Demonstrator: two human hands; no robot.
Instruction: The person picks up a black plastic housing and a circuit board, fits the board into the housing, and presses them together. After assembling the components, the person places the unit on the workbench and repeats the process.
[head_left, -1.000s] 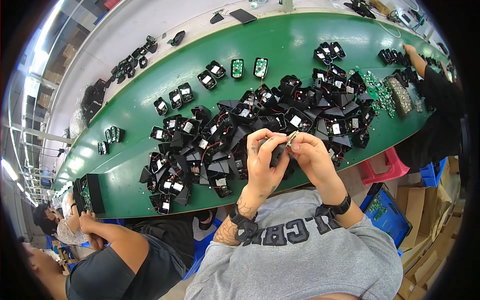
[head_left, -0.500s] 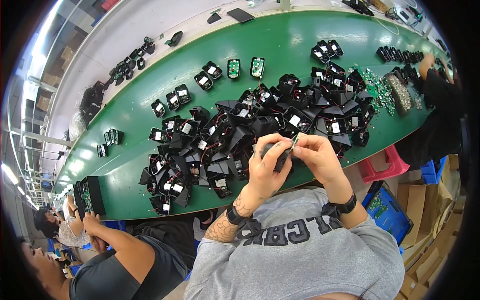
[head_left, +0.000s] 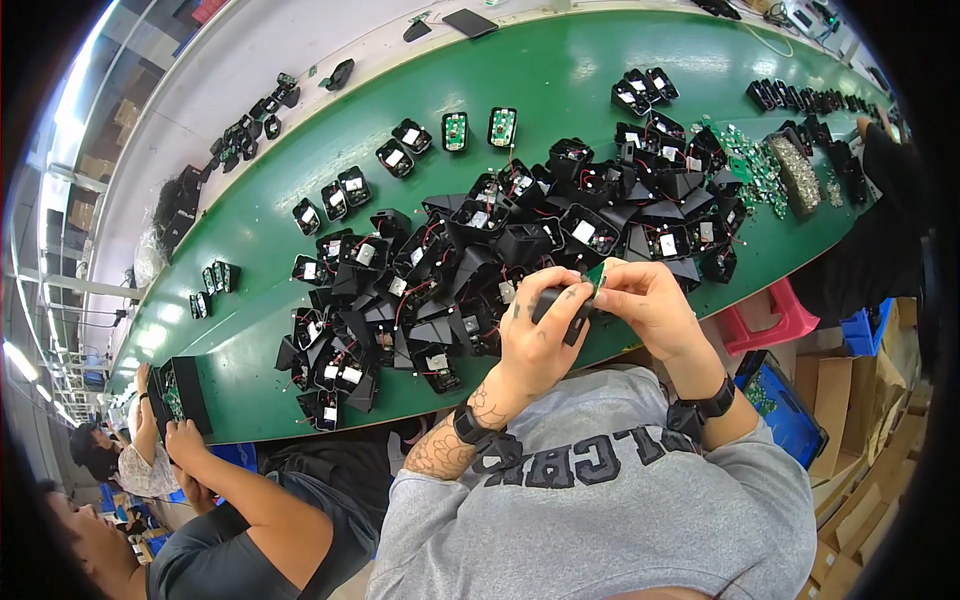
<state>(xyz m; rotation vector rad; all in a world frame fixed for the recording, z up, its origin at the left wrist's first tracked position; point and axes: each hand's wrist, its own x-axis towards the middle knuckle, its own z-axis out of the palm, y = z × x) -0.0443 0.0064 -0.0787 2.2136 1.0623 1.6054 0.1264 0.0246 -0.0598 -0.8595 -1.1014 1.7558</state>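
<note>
My left hand [head_left: 540, 325] is wrapped round a black plastic housing [head_left: 556, 310], most of it hidden by the fingers. Between the thumb and fingers of my right hand [head_left: 645, 305] a small green circuit board [head_left: 597, 278] is pinched, its edge against the top of the housing. Both hands meet just in front of my chest, over the table's near edge. Right beyond them spreads a heap of similar black housings [head_left: 480, 215], many with white parts and red wires inside.
Two housings with green boards [head_left: 502, 127] stand upright on the green table [head_left: 560, 60]. Loose green boards [head_left: 735, 150] and a tray of small metallic parts [head_left: 795, 175] lie to the right. A co-worker [head_left: 240, 500] sits at left; a pink stool [head_left: 770, 318] stands at right.
My right hand has shifted slightly right, and the board now stands more upright at the housing. The view has moved a little. The co-worker's hands stay by the black box at left.
</note>
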